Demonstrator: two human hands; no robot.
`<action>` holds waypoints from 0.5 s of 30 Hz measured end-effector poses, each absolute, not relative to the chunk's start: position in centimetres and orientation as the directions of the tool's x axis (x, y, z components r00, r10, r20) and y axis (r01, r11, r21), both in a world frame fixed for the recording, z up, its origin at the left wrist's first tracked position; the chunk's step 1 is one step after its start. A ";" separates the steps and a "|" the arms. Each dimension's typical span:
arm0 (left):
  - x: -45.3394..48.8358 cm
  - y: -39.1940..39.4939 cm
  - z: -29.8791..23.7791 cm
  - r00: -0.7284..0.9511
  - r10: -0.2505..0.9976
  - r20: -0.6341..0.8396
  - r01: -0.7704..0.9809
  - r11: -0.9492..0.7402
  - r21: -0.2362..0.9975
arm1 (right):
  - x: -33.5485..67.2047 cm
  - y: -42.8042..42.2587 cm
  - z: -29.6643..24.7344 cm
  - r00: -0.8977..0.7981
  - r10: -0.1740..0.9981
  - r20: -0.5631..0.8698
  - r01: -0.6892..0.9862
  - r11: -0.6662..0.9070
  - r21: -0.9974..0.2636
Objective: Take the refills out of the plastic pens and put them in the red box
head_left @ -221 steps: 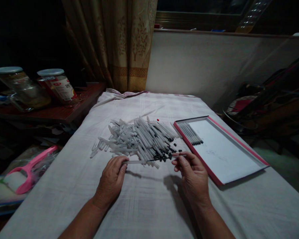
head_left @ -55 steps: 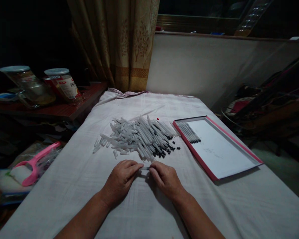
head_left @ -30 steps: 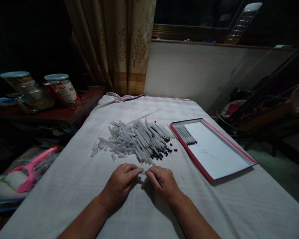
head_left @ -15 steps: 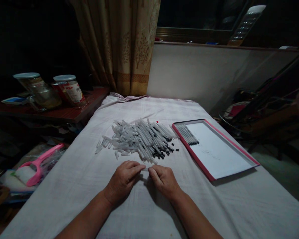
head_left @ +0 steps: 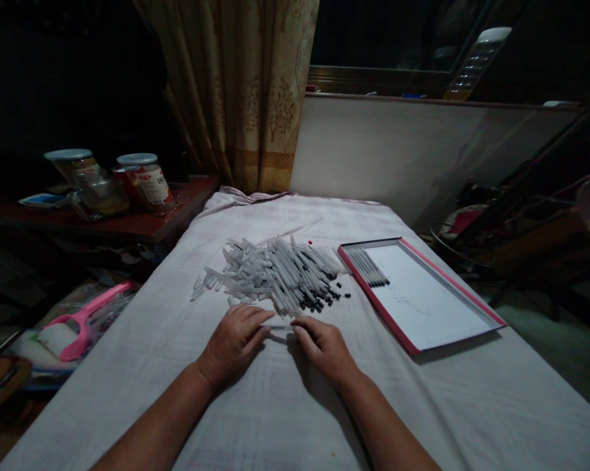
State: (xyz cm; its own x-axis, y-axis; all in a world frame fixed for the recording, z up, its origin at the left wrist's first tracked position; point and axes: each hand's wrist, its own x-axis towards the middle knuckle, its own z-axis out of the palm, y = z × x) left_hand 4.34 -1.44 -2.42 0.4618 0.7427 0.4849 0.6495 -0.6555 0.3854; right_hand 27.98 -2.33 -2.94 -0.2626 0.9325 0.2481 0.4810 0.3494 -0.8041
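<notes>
A slim pen (head_left: 279, 326) lies level between my two hands, low over the cloth. My left hand (head_left: 235, 340) pinches its left end, and my right hand (head_left: 325, 345) closes finger and thumb on the right end. Both of the pen's ends are hidden by fingers. Just beyond them spreads a heap of translucent pens and caps (head_left: 275, 268), with small black pieces (head_left: 319, 303) at its right edge. To the right, a shallow box with red sides (head_left: 381, 302) holds a row of pens (head_left: 368, 267) along its left side.
A white cloth (head_left: 275, 412) covers the table. A tiny red piece (head_left: 310, 243) lies behind the heap. On the left, a dark side table (head_left: 162, 226) carries lidded jars (head_left: 150, 186) and a glass mug (head_left: 101, 199). A pink-handled item (head_left: 86, 320) sits below it.
My hands have drawn apart, the left one moving leftward, so a longer stretch of the pen shows between them. The camera view has shifted slightly.
</notes>
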 end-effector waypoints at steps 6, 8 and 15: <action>-1.9 1.5 -2.0 0.350 0.853 0.388 0.877 -0.444 0.184 | 29.5 -1.4 -2.8 -0.057 0.991 0.123 0.335 0.135 -0.932; -2.8 1.8 -2.2 0.349 0.859 0.373 0.885 -0.434 0.170 | 29.4 -1.2 -2.8 -0.020 0.998 0.067 0.251 0.070 -0.965; -1.9 0.6 -2.5 0.329 0.860 0.391 0.860 -0.444 0.251 | 28.8 -1.3 -2.1 0.090 0.995 -0.031 0.065 -0.037 -0.997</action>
State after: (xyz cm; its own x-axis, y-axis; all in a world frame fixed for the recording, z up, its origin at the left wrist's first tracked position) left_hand -1.88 0.58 -2.52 0.3290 0.8595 0.3911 0.8603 -0.4436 0.2512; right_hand 28.76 -1.35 -2.13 0.0899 0.9955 -0.0306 0.0649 -0.0365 -0.9972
